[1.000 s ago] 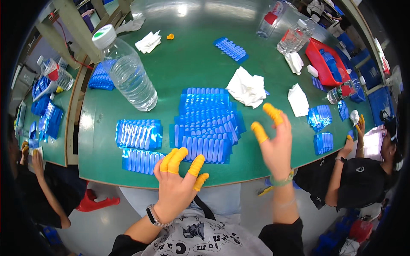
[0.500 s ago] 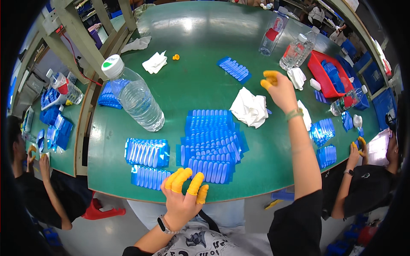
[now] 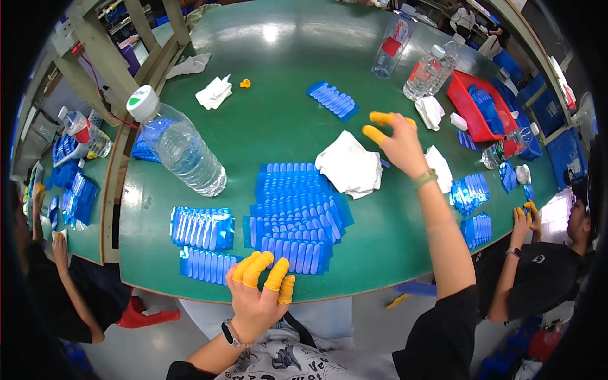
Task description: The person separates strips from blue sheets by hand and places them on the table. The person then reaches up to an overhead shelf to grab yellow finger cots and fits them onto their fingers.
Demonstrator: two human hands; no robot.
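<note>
Yellow rubber finger cots cover several fingers on both hands. My left hand (image 3: 258, 292) rests at the table's front edge, fingers apart and holding nothing I can see. Its fingertips lie beside a small stack of blue strip sheets (image 3: 208, 265) and the larger fanned pile of blue sheets (image 3: 292, 212). My right hand (image 3: 400, 144) hovers open over the table, thumb and fingers spread with nothing in them. A white cloth (image 3: 349, 164) lies just left of it, partly over a small bluish piece. Farther off is another blue sheet stack (image 3: 333, 100).
A large clear bottle (image 3: 185, 152) stands left of the pile. At the right are a red bin (image 3: 465, 104) with blue pieces, water bottles (image 3: 425, 73), and more blue stacks (image 3: 470, 193). Co-workers sit at both sides, one with hands (image 3: 524, 218) at the right table edge.
The whole view has shifted, so things on the table sit farther left. The white cloth looks flatter and more spread out. My right hand's fingers have opened wider; my left hand stays at the edge.
</note>
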